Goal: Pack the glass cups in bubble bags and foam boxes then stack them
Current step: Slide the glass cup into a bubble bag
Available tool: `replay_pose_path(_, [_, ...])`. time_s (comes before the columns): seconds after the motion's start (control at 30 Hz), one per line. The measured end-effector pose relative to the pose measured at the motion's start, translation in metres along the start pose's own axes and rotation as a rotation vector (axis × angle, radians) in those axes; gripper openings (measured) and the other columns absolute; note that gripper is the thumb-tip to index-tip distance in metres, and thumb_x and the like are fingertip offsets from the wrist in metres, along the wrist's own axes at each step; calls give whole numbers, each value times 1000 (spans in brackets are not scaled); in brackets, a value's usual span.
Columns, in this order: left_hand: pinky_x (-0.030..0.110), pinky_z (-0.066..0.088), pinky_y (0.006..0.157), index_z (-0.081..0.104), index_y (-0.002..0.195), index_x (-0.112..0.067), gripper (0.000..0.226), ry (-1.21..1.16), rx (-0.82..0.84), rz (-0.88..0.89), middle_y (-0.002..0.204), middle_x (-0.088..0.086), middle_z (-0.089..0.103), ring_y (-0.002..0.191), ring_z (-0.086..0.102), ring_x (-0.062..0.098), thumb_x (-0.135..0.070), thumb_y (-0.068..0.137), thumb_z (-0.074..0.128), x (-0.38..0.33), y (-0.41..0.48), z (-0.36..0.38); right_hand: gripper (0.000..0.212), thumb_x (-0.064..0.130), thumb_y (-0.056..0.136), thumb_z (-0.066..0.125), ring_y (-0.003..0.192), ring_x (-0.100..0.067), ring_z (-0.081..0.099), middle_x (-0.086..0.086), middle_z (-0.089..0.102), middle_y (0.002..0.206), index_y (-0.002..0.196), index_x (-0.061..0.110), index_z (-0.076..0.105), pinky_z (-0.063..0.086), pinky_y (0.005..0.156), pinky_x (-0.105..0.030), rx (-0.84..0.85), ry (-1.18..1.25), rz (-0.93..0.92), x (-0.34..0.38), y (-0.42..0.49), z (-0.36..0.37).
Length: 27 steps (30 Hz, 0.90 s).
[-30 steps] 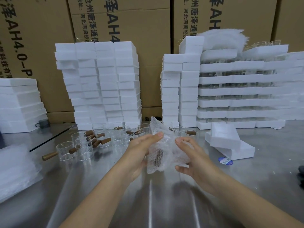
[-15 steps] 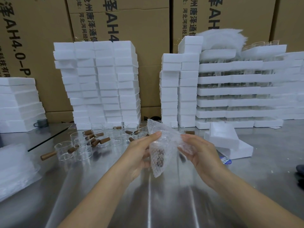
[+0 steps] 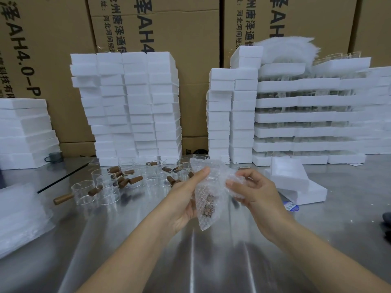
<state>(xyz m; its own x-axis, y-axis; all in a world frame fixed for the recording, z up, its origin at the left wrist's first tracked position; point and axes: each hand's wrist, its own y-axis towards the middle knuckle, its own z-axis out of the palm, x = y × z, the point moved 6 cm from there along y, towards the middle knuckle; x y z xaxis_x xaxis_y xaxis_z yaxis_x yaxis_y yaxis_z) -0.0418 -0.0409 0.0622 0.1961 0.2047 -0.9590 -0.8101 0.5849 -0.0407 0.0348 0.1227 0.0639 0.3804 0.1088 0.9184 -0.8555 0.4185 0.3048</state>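
Observation:
A clear bubble bag (image 3: pixel 208 193) hangs above the steel table (image 3: pixel 148 250), and a brown wooden cup handle shows through its lower part. My left hand (image 3: pixel 186 199) grips the bag's left side with the thumb across the top. My right hand (image 3: pixel 251 187) pinches the bag's crumpled upper right part. Several glass cups with wooden handles (image 3: pixel 105 187) stand on the table behind and to the left of my hands. Two loose foam boxes (image 3: pixel 296 182) lie on the table to the right of my right hand.
Tall stacks of white foam boxes (image 3: pixel 135 106) stand at the back, with a second block (image 3: pixel 230 115) to the right and long foam trays (image 3: pixel 313 117) beyond. A pile of bubble bags (image 3: pixel 19 212) lies at the left edge. Cardboard cartons (image 3: pixel 169 28) form the back wall.
The bag has turned from lying broad between my hands to hanging narrow and upright. My right hand has risen and bunched the bag's upper right part; my left hand keeps its grip.

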Motion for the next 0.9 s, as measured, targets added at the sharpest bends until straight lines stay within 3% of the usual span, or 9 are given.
replay_pose_path(0.1, [39,66,73,78,122,-9,67,16,4,8,115,15,81,99,81,27,-52,71,86,0,-1,3,15,18,82,87,79,-16,63,-11,71,91,90,23,75,49,69,-33,1,-155,-61,-1,-1,1])
replay_pose_path(0.23, [35,65,74,83,114,-9,61,58,-7,29,113,15,81,95,80,25,-54,74,88,1,1,1,12,29,91,80,67,-12,52,4,69,85,102,25,82,43,60,-24,86,-223,-10,-7,-2,4])
replay_pose_path(0.37, [37,65,81,87,102,-17,49,82,-36,47,113,13,82,101,81,26,-58,76,87,0,2,-3,23,28,95,71,74,-13,58,1,70,85,114,20,81,46,60,-26,208,-179,80,-10,-4,9])
replay_pose_path(0.43, [41,64,90,86,105,-13,55,60,-58,49,113,13,82,103,80,28,-58,74,88,-1,3,-6,40,29,85,72,78,-12,63,0,71,88,124,23,77,49,65,-28,256,-245,70,-9,-4,11])
replay_pose_path(0.5, [41,65,90,83,113,-10,61,29,-58,50,113,14,81,103,80,29,-56,73,88,-1,3,-6,45,26,82,76,79,-10,64,4,76,93,127,26,75,50,67,-27,257,-294,29,-9,-5,12])
replay_pose_path(0.6, [39,67,87,84,110,-9,58,26,-37,48,114,14,81,102,81,28,-55,76,88,-2,1,-4,28,14,93,78,72,-10,61,4,77,91,118,24,78,49,62,-23,188,-231,-25,-10,-5,11])
replay_pose_path(0.67, [42,65,92,85,108,-9,58,49,-24,41,114,14,81,104,80,29,-56,74,88,-2,0,-4,19,9,91,79,66,-13,60,0,75,86,107,18,73,47,57,-22,110,-158,-24,-10,-2,8])
replay_pose_path(0.77, [49,61,102,81,116,-8,69,86,-16,44,113,14,82,108,79,31,-58,69,89,-2,-1,-2,25,8,86,82,57,-15,58,-4,69,74,93,11,58,44,53,-24,46,-94,-24,-4,-1,2])
replay_pose_path(0.9, [46,62,97,85,108,-12,58,132,-13,57,112,13,82,105,79,30,-60,75,86,-1,-2,3,10,17,92,77,52,-21,55,-14,70,80,96,9,74,42,49,-27,114,-190,-5,0,-2,4])
